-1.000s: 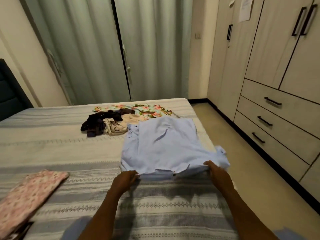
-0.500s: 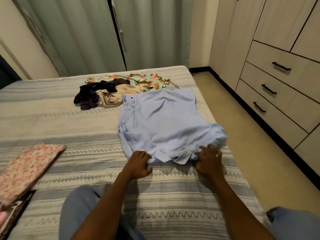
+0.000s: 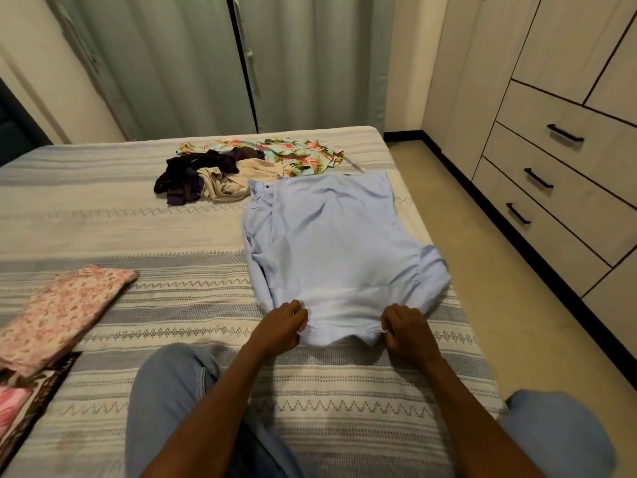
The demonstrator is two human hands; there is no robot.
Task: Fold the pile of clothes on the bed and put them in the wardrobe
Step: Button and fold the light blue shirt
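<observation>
A light blue shirt (image 3: 337, 243) lies spread on the striped bed (image 3: 120, 229), near its right side. My left hand (image 3: 281, 327) grips the shirt's near edge on the left, and my right hand (image 3: 405, 331) pinches the same edge on the right. Beyond the shirt sits a small pile: a dark purple garment (image 3: 193, 175), a beige garment (image 3: 231, 182) and a floral green garment (image 3: 293, 155). A folded pink floral cloth (image 3: 65, 312) rests at the bed's left on top of other folded pieces. The wardrobe (image 3: 558, 108) stands along the right wall, doors and drawers closed.
A strip of beige floor (image 3: 499, 270) runs between the bed and the wardrobe. Green curtains (image 3: 213, 63) hang behind the bed. My knees in blue jeans (image 3: 169, 391) rest on the bed's near edge.
The view has tilted down and come closer to the bed. Both hands moved inward along the shirt's near edge and now curl around it.
</observation>
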